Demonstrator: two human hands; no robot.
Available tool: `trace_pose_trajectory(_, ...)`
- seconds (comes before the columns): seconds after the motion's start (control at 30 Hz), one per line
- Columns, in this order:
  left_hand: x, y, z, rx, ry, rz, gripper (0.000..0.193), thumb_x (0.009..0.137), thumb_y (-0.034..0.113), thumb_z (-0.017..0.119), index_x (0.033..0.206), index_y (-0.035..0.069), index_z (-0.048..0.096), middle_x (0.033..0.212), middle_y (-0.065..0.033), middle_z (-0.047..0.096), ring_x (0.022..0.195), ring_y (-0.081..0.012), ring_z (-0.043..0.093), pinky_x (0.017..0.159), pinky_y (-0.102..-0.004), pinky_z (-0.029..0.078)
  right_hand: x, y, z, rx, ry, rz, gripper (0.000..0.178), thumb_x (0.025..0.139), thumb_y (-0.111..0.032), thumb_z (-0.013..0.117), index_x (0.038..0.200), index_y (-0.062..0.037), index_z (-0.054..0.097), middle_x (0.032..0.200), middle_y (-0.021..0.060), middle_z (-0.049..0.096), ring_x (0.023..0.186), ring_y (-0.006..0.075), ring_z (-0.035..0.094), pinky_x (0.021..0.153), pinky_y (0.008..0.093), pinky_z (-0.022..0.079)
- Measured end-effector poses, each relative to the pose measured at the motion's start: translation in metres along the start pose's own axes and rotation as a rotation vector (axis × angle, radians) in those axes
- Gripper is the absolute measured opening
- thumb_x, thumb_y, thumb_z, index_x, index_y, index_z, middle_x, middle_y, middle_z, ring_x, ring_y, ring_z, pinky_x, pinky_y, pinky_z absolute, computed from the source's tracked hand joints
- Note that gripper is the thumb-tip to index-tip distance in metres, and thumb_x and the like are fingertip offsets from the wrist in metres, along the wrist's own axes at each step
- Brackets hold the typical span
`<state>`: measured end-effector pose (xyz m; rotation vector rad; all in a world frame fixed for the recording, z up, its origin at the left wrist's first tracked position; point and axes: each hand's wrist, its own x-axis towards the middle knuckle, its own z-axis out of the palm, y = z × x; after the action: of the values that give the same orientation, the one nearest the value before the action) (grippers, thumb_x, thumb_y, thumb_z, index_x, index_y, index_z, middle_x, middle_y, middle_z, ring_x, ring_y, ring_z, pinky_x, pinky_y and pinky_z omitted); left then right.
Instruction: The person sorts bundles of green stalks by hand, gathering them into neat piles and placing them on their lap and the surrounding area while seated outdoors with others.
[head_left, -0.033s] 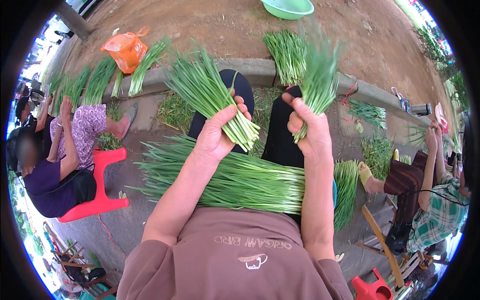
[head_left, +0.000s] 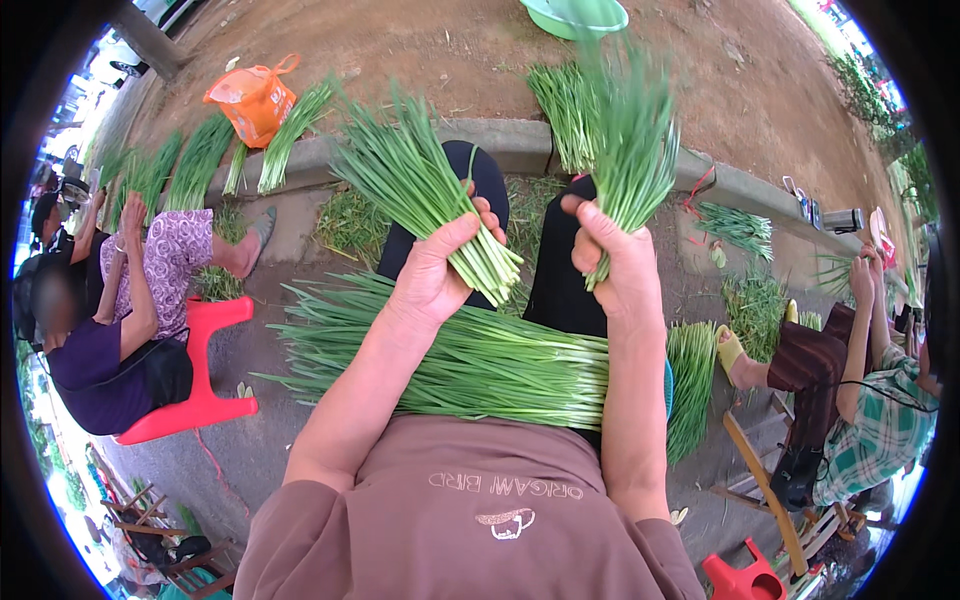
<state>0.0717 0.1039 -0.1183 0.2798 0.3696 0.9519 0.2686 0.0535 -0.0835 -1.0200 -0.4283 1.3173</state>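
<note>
My left hand (head_left: 437, 268) is closed round the pale stems of a thick bunch of garlic chives (head_left: 415, 180), whose green leaves point away to the upper left. In my right hand (head_left: 622, 262) is a second bunch of garlic chives (head_left: 634, 165), held upright with its leaf tips blurred by motion. The two bunches are apart, above my knees. Across my lap lies a large pile of garlic chives (head_left: 470, 360), leaves to the left and pale stem ends to the right, partly covered by my forearms.
Bundles of chives (head_left: 568, 115) rest along a low concrete kerb (head_left: 490, 132), near an orange bag (head_left: 255, 103). A green basin (head_left: 575, 18) stands beyond. One person (head_left: 110, 330) sits at left on a red stool (head_left: 205, 340); another person (head_left: 880, 410) works at right. Trimmings (head_left: 352, 222) litter the ground.
The right-hand bunch has tilted slightly and its leaves fan wider to the left. My right hand has turned a little; my left hand and its bunch have barely shifted.
</note>
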Motion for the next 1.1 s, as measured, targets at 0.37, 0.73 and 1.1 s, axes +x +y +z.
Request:
trace_pose_trajectory(0.37, -0.001, -0.014, 0.017, 0.408, 0.09, 0.095, 0.032, 0.078, 0.001, 0.072, 0.108, 0.002, 0.06, 0.098, -0.0062, 0.066, 0.089, -0.0167, 0.063, 0.079, -0.0319, 0.054, -0.017, 0.012, 0.03, -0.45, -0.197, -0.051, 0.034, 0.074, 0.003, 0.075, 0.105, 0.003, 0.061, 0.095, 0.0041, 0.066, 0.087, 0.0104, 0.058, 0.079, 0.0268, 0.049)
trace_pose_trajectory(0.73, -0.004, -0.012, 0.019, 0.485, 0.091, 0.073, 0.032, 0.077, 0.001, 0.071, 0.108, 0.001, 0.06, 0.099, -0.0068, 0.065, 0.087, -0.0182, 0.064, 0.075, -0.0338, 0.055, -0.015, 0.008, 0.02, -0.558, -0.212, -0.022, 0.02, 0.079, -0.015, 0.074, 0.09, -0.0015, 0.064, 0.066, -0.0009, 0.057, 0.052, 0.0057, 0.049, 0.044, 0.0206, 0.036)
trace_pose_trajectory(1.1, 0.003, 0.0, 0.003, 0.04, 0.0, -0.044, 0.05, 0.086, 0.011, 0.066, 0.13, 0.013, 0.044, 0.097, -0.0041, 0.059, 0.089, -0.0192, 0.06, 0.083, -0.0412, 0.053, 0.005, -0.006, -0.008, 0.887, -0.007, -0.105, 0.022, 0.089, -0.004, 0.058, 0.109, 0.0021, 0.052, 0.1, 0.0086, 0.059, 0.08, 0.0134, 0.054, 0.068, 0.025, 0.051)
